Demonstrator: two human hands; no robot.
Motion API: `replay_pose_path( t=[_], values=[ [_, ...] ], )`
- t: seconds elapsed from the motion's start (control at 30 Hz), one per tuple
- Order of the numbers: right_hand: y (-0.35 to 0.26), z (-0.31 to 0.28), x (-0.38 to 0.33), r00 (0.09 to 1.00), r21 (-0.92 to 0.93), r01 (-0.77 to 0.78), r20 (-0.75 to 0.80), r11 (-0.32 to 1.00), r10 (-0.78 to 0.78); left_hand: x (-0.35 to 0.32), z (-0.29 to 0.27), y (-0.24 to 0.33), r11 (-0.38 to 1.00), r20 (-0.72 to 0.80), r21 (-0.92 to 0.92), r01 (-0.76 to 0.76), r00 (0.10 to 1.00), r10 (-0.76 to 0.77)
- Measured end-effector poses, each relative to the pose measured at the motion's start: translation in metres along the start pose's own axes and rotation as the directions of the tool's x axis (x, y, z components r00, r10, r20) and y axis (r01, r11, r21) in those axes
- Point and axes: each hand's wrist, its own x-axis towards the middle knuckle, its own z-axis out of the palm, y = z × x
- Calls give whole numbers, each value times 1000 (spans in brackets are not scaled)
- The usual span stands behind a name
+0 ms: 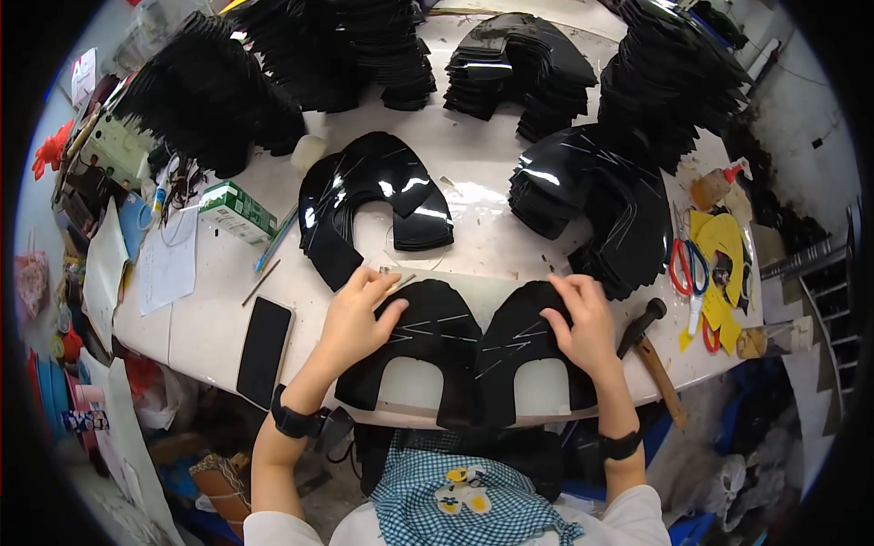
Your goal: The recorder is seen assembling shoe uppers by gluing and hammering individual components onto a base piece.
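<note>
Two black horseshoe-shaped pieces lie side by side before me at the table's near edge, on a pale sheet [482, 284]. White line marks cross both the left piece [414, 314] and the right piece [510, 341]. My left hand [360, 318] rests at the left piece's upper left edge, thumb and fingers apart. On the right piece's upper right edge lies my right hand [583, 318], its thumb and forefinger also apart. A small thin object shows by the left fingertips, too small to name. Beyond my hands sit a left stack [373, 173] and a right stack [592, 196] of similar black pieces.
Tall stacks of black pieces [209, 91] line the table's far side. A phone [266, 350] and a green box [237, 211] are at left. At right lie a hammer [657, 362], scissors [689, 267], yellow scraps [719, 250] and a glue bottle [716, 187].
</note>
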Motion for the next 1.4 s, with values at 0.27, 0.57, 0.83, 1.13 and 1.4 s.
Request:
replay_pose_path(
  t=[0.27,0.57,0.83,1.13,1.4],
  values=[
    [37,-48,-69,904,66,-329,-268,942,334,-22,-21,9,949,42,-312,49,998,-37],
    [88,-41,-137,887,-340,-441,-308,830,345,-37,0,2,823,43,-503,264,959,-281],
    [87,-50,-140,623,632,-560,-107,537,775,-35,-5,-4,859,33,-437,268,959,-283],
    [-14,-58,-111,879,709,-412,146,572,453,-37,0,-3,876,-12,-418,239,963,-268],
    [-50,-48,-85,947,549,-302,264,780,180,-35,4,2,926,-106,-347,150,975,-198]
  ],
)
